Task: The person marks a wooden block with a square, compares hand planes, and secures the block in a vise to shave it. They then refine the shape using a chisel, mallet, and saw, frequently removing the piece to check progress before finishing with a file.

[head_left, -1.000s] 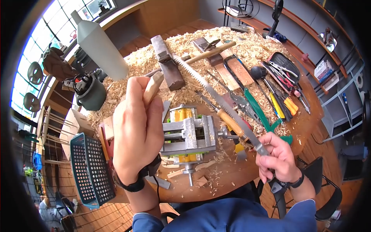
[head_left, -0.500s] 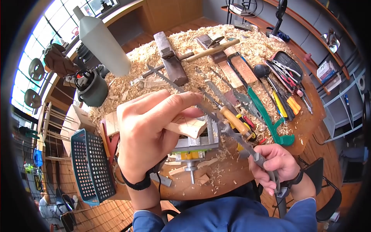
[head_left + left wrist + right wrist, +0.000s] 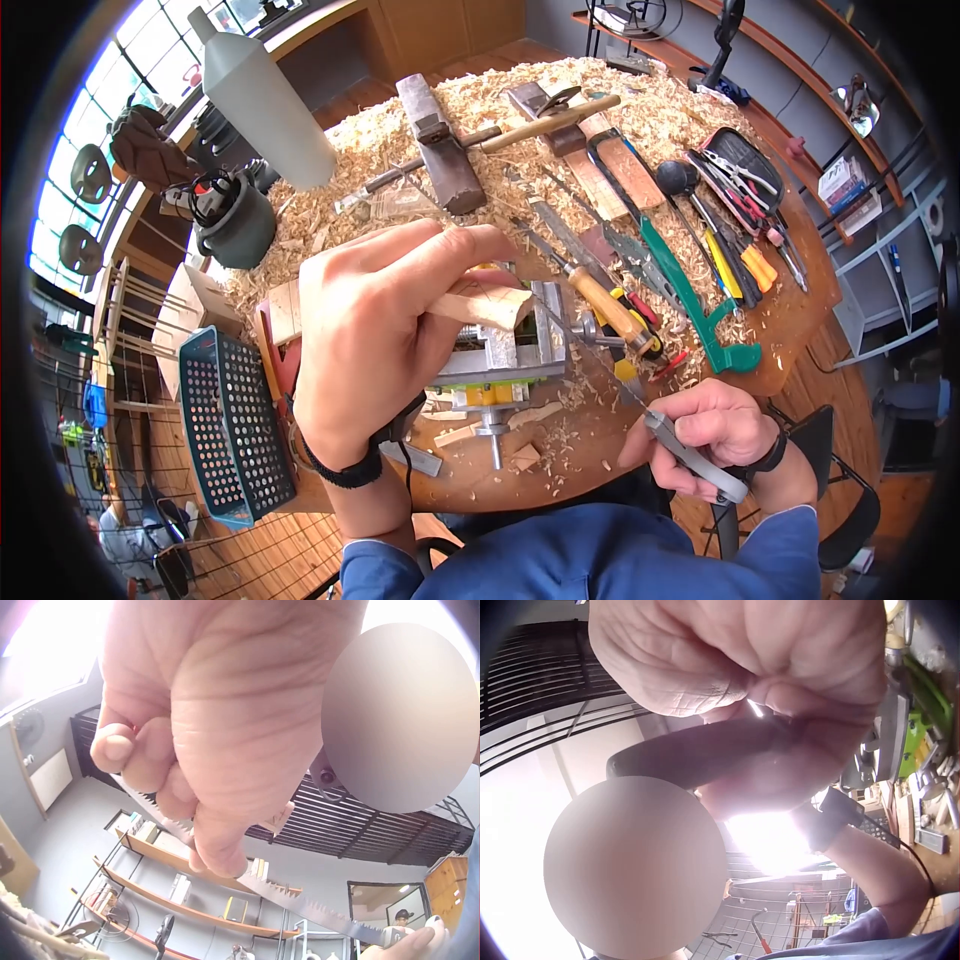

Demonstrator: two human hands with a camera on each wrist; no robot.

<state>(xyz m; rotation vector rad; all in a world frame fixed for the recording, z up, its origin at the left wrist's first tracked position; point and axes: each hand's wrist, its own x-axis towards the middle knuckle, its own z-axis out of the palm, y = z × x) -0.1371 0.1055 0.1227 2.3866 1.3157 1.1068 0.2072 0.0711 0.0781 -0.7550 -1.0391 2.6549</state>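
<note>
My left hand (image 3: 375, 325) holds a short pale piece of wood (image 3: 490, 305), whose cut end sticks out past the thumb, above a metal vise (image 3: 500, 360). My right hand (image 3: 715, 435) grips the grey handle (image 3: 690, 455) of a pruning-type saw near the table's front right edge. From that handle the toothed blade (image 3: 300, 906) runs up to the left hand and passes behind its fingers in the left wrist view. Seen almost edge-on in the head view, the blade looks like a thin line. The dark handle (image 3: 697, 754) fills the right palm in the right wrist view.
Wood shavings (image 3: 370, 130) cover the back of the table around a wooden hand plane (image 3: 445, 165). To the right lie a green-handled saw (image 3: 685, 290), a wooden-handled tool (image 3: 610, 305) and several pliers. A perforated basket (image 3: 230, 430) stands left; a large bottle (image 3: 265, 110) stands behind.
The left hand has swung right and lowered the wood, turning its end toward the right. The saw has rotated from showing its broad side to nearly edge-on, and the right hand has dropped slightly.
</note>
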